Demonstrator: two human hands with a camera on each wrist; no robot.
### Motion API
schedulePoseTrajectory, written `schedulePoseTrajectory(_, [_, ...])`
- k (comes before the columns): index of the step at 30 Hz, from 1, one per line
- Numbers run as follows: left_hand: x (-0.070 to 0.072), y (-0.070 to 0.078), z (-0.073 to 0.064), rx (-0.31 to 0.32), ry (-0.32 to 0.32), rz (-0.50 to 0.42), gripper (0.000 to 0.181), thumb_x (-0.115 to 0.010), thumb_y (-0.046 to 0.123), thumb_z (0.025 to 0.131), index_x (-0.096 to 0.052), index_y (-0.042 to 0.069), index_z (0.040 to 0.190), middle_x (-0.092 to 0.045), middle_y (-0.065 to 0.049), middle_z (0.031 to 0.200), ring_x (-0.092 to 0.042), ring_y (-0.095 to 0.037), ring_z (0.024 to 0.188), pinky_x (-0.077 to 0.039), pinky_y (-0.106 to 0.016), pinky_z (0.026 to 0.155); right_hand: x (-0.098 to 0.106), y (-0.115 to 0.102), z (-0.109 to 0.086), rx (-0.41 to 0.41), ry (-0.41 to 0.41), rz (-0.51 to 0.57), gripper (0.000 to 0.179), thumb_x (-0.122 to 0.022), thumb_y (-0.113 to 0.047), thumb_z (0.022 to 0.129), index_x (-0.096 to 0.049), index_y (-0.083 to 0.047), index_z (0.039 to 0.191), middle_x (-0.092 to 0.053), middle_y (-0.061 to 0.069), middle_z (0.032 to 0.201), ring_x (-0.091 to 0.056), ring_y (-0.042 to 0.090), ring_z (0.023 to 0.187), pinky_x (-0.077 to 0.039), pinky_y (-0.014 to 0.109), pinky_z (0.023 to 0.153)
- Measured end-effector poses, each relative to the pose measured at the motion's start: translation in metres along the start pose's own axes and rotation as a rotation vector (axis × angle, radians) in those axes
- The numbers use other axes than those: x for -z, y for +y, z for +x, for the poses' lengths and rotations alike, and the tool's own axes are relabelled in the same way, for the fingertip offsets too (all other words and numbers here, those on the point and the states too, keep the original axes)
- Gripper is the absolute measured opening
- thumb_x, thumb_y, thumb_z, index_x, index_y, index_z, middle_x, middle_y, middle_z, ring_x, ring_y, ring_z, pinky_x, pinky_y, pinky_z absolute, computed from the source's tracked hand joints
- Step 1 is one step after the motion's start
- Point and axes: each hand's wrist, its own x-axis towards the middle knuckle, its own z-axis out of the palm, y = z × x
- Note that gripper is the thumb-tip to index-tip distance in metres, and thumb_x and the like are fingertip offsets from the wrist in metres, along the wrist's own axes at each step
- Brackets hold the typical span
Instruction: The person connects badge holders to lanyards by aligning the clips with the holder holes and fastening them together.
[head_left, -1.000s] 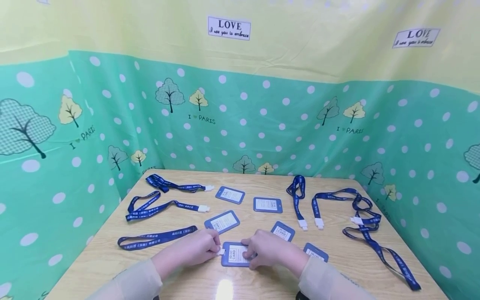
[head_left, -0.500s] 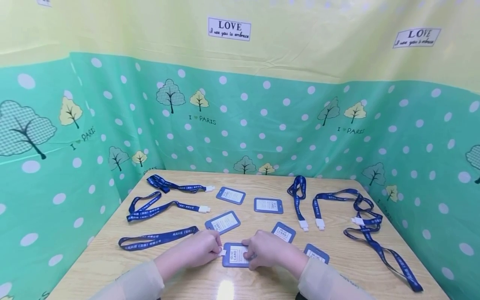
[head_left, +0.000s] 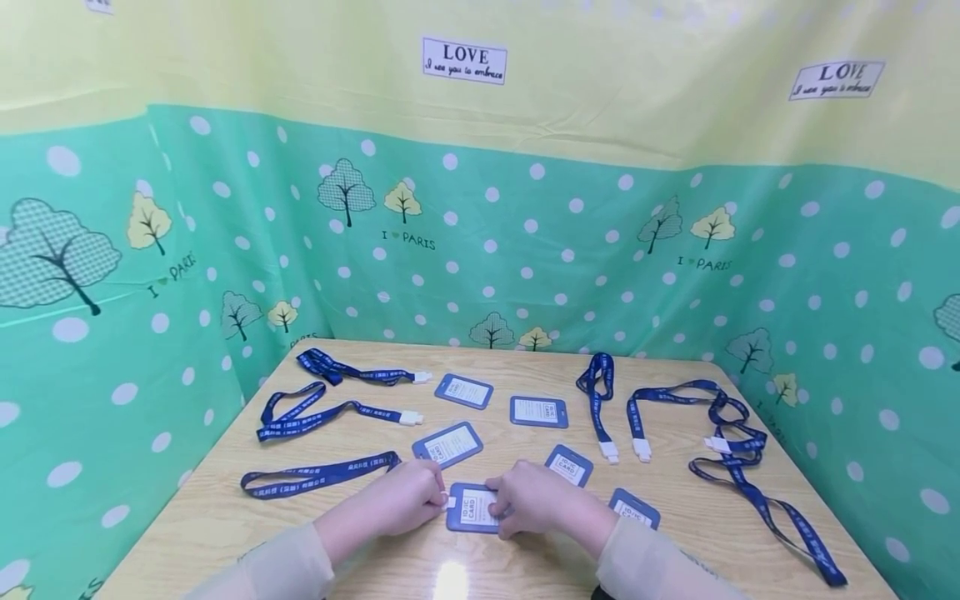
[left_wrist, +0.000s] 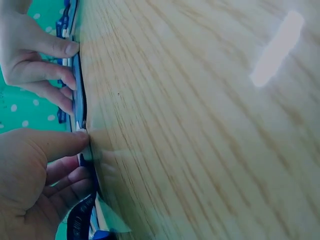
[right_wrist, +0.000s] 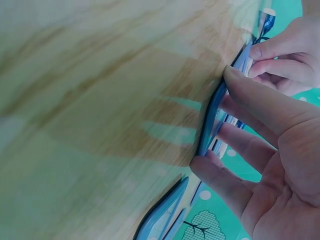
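The white clip (head_left: 452, 502) now overlaps the left end of the card holder (head_left: 465, 528), having advanced from beside that edge; the holder shows little shift. The step in hand appears to be joining the clip of the blue lanyard (head_left: 300, 479) to the holder.

Left hand (head_left: 412, 497): grip closed in a pinch on the clip, thumb against fingers. Right hand (head_left: 534, 500): grip closed on the holder at its right end, thumb on one edge, fingers on the other. The holder lies flat, or nearly so, at the near middle of the table (head_left: 405, 558). Whether the clip has entered the holder's slot cannot be told.

The next move probably calls for keeping the holder steady while the clip is aligned, passed through and fastened.

Contents: the holder contains a printed insert (head_left: 471, 507). Five other card holders (head_left: 562, 414), also with inserts, lie nearby, with no clip attached.
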Motion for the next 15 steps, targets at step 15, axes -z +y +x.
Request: schedulePoseTrajectory(15, [-0.0006,-0.0018,-0.0034,-0.016,-0.01,0.018,0.01,-0.081,0.012,0.086,-0.083,0.018,0.094,-0.061,0.012,0.088,-0.059,-0.002,0.08,-0.055,-0.02,0.073,-0.0021,0.0024,-0.002,0.032,0.031,0.0,0.028,-0.086,-0.036,0.079,-0.079,-0.033,0.106,-0.062,-0.01,0.138,-0.059,0.022,0.127,-0.048,0.04,0.107])
